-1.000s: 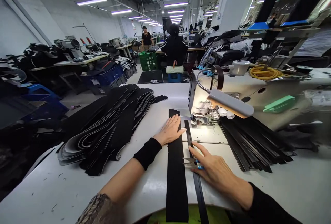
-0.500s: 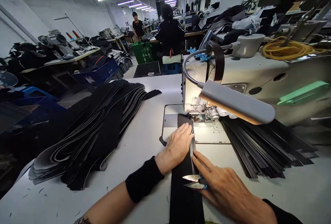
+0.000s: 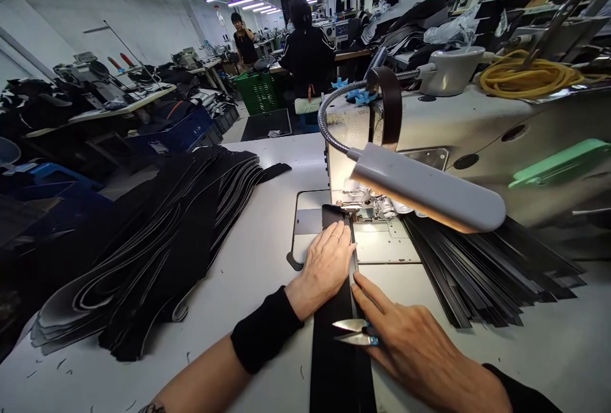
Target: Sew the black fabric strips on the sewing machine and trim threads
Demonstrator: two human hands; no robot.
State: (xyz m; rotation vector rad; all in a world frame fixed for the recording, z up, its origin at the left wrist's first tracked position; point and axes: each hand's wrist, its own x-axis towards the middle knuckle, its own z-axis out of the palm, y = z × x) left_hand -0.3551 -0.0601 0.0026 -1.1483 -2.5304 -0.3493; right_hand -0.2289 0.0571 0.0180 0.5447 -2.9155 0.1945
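Observation:
A long black fabric strip (image 3: 334, 368) runs away from me on the white table, its far end beside the presser foot (image 3: 351, 207) of the sewing machine (image 3: 344, 158). My left hand (image 3: 327, 263) lies flat on the strip just short of the foot, fingers stretched forward. Behind it and to the right, my right hand (image 3: 410, 343) holds thread snips (image 3: 351, 332) in its curled fingers, blades apart and pointing left over the strip. Its index finger reaches forward and touches the strip's right edge. The snips' handle is mostly hidden by the hand.
A heap of black fabric pieces (image 3: 191, 228) lies at left. Flat dark strips (image 3: 468, 273) fan out on the right. A grey lamp (image 3: 424, 184) on a bent neck hangs over the needle area. Beyond the table are a green crate (image 3: 256, 93) and two people.
The view has shifted slightly, moving the table and machine a little left in the picture. Both hands keep nearly the same pose on the strip. A distant person has raised a hand towards the head.

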